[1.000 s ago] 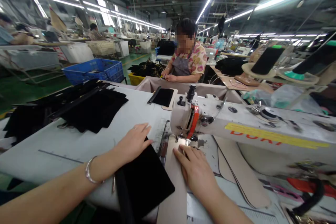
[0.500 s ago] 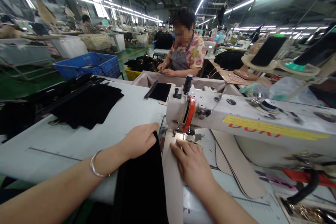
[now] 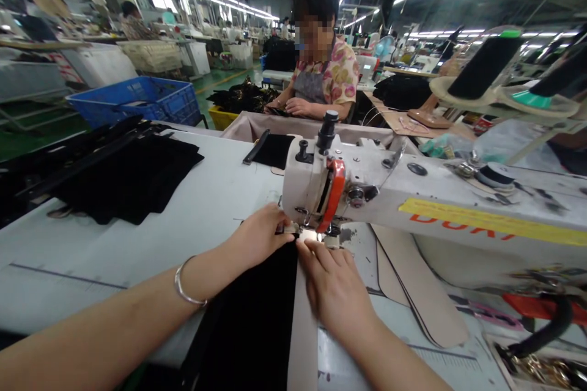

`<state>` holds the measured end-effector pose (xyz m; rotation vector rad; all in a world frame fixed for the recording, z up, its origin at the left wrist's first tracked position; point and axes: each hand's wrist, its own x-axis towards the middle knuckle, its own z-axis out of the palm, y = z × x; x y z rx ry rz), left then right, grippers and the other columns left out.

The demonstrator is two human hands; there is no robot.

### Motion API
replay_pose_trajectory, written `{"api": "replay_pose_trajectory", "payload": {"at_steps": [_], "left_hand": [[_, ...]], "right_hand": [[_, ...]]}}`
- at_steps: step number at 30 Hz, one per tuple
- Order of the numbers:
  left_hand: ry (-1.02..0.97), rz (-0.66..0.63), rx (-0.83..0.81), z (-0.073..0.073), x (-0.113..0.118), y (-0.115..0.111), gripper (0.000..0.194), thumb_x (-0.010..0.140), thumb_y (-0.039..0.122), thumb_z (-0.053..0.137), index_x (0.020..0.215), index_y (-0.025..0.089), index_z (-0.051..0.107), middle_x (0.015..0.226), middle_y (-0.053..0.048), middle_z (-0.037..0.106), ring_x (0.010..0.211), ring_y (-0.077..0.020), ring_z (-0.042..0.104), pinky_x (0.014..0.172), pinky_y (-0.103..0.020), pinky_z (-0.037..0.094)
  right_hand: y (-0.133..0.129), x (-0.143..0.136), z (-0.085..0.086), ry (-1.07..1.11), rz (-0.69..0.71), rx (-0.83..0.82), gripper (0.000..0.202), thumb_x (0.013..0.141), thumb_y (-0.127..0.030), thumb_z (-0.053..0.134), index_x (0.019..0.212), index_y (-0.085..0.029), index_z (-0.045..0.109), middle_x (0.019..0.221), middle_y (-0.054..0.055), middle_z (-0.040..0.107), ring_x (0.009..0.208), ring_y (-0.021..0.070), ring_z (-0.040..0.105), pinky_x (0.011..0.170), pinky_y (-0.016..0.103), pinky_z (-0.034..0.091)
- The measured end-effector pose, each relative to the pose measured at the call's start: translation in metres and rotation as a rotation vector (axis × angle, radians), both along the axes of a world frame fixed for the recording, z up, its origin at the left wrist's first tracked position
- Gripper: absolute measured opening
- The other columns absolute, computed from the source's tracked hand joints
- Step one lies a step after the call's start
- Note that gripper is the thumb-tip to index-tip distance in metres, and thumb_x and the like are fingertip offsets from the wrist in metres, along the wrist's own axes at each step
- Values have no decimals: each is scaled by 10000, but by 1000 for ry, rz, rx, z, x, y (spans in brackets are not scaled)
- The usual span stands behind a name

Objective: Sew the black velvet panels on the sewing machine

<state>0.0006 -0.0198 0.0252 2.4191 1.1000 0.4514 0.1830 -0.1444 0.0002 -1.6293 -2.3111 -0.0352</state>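
— So where were the hands?

— Both were right up at the sewing machine [image 3: 321, 189]. The left hand [image 3: 259, 238] lay on the black cloth [image 3: 257, 311], with its fingers [image 3: 279, 233] bent and pinching the top edge just beside the needle. The right hand [image 3: 332, 284] lay flat on the tan strip [image 3: 303, 330], its fingers [image 3: 308, 252] straight and close together, pressing down, not gripping.

— And where was the cloth?

— It ran from under the machine's foot back toward the person, on the white desk [image 3: 92, 256]. The tan strip lay along its right side, touching it.

— What could go wrong?

— I think the fingertips were very near the needle. If the machine ran and a hand slid forward, it could get pricked. Also, if one hand pushed harder than the other, the black piece and the tan piece could slip apart and the seam would go crooked.

— Anything else around?

— More black pieces [image 3: 128, 177] lay farther left on the desk, a blue crate [image 3: 137, 98] stood behind them, and another person in a flowered shirt [image 3: 339, 79] worked across the way.
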Motion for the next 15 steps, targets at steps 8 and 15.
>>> {"api": "replay_pose_trajectory", "payload": {"at_steps": [8, 15], "left_hand": [[14, -27, 98, -10, -5, -13, 167, 942, 293, 549, 961, 189, 680, 1016, -74, 668, 997, -242, 610, 927, -382, 483], [-72, -8, -87, 0, 3, -5, 83, 839, 184, 590, 865, 174, 668, 840, -25, 683, 771, -179, 630, 713, -277, 480]], "right_hand": [[-1, 0, -1, 28, -12, 9, 542, 928, -93, 426, 1463, -168, 399, 1389, 90, 515, 1081, 269, 478, 910, 420, 371], [-2, 0, -4, 28, -10, 22, 564, 919, -103, 456, 1475, -167, 387, 1355, 89, 540, 1076, 269, 478, 907, 421, 376]]}}
